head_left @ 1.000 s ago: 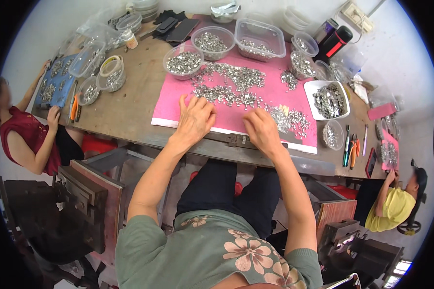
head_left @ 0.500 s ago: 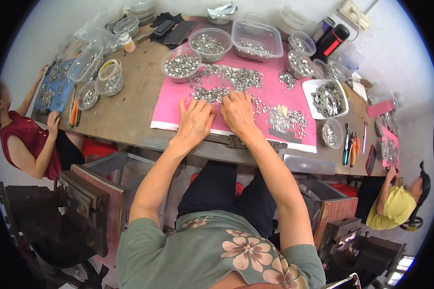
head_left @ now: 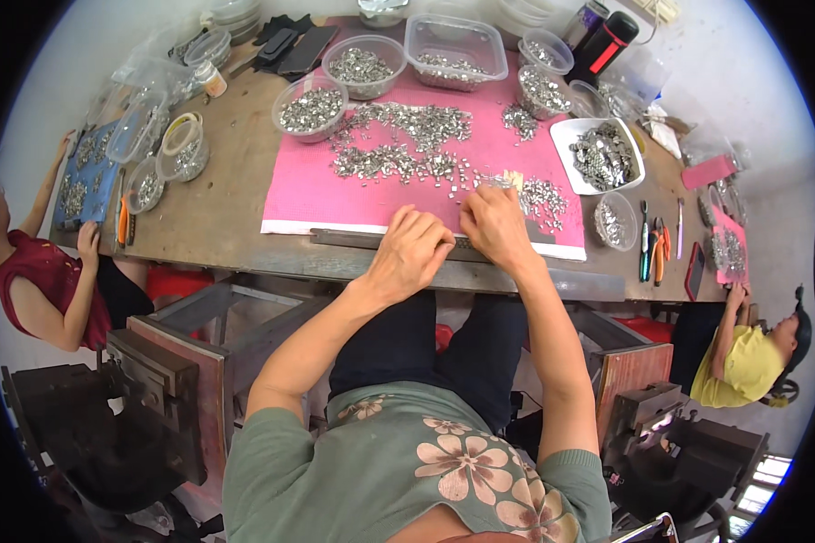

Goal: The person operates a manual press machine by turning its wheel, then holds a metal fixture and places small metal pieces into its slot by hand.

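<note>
My left hand (head_left: pixel 412 249) is over the front edge of a pink mat (head_left: pixel 290 195), fingers curled and thumb and fingertips pinched together. To its right, my right hand (head_left: pixel 498 226) is bent with its fingertips together, just in front of a heap of small silver metal pieces (head_left: pixel 543 201). Whatever either hand pinches is too small or hidden. A long dark metal bar (head_left: pixel 349 239) lies along the mat's front edge, partly behind my hands. Farther back on the mat, more small silver pieces (head_left: pixel 407 163) are spread in loose bands.
Clear plastic tubs (head_left: pixel 310 134) of silver pieces stand at the back, with a white tray (head_left: pixel 560 145) at right. Pliers (head_left: pixel 658 249) lie right of a small cup (head_left: pixel 627 210). One person (head_left: pixel 54 271) works at far left, another (head_left: pixel 743 357) at far right.
Both hands have moved right along the mat's front edge, my right hand toward the right-hand heap. The dark bar now shows more clearly. The whole view has shifted slightly.
</note>
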The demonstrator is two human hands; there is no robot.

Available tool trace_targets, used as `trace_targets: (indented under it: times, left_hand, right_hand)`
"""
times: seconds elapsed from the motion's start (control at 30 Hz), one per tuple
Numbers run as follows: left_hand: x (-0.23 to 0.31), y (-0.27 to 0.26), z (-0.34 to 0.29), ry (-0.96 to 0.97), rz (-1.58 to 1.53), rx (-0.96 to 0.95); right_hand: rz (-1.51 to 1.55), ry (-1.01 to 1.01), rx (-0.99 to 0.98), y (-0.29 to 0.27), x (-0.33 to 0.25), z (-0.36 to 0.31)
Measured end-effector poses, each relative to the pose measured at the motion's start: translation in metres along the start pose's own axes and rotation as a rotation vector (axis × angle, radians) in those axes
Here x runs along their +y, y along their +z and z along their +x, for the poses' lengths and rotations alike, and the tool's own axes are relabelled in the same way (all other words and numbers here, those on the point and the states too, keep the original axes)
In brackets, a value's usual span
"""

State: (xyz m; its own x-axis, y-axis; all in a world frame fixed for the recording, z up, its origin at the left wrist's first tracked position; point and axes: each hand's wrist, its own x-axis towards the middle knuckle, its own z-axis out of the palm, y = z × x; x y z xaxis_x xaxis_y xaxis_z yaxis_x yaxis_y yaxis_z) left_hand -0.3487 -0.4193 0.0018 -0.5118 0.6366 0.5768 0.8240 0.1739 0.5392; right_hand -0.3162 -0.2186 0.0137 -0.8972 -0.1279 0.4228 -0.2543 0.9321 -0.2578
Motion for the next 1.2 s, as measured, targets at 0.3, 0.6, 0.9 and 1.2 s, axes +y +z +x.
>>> trace_targets:
  times: [0.3, 0.6, 0.9, 1.2]
  left_hand:
    - [0.005, 0.008, -0.001, 0.051, 0.091, 0.034]
    - [-0.047, -0.039, 0.004, -0.178, 0.294, 0.221]
    - [-0.075, -0.049, 0.006, -0.215, 0.416, 0.091]
    - [-0.077, -0.05, 0.007, -0.254, 0.395, 0.113]
  right_hand:
    - [0.299, 0.173, 0.022, 0.003, 0.005, -0.014]
    - [0.187, 0.104, 0.018, 0.007, 0.0, -0.012]
    - [0.193, 0.09, 0.012, 0.0, -0.004, -0.015]
    - [0.274, -0.019, 0.028, -0.017, -0.022, -0.036]
